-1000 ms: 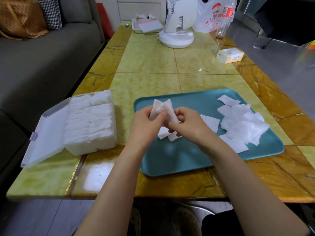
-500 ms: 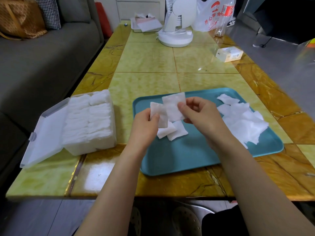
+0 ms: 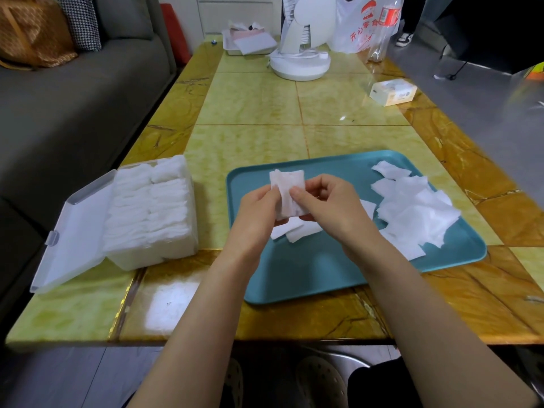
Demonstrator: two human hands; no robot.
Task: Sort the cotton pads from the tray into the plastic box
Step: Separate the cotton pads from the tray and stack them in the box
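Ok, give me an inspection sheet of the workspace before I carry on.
Surface: glossy yellow marbled table, glare near the front edge.
Job's things: teal tray holds a loose pile of pads on its right and two more pads below the hands; plastic box left of it, lid open, packed with stored pads.
Clutter: fan, plastic bag, tissue pack, white dish of papers, at the far end.
Hands: left hand and right hand both pinch the held pads above the tray.
Cables: white cord on the fan base; dark cable on the floor, far right.
Surroundings: grey sofa on the left, brown bag on it.
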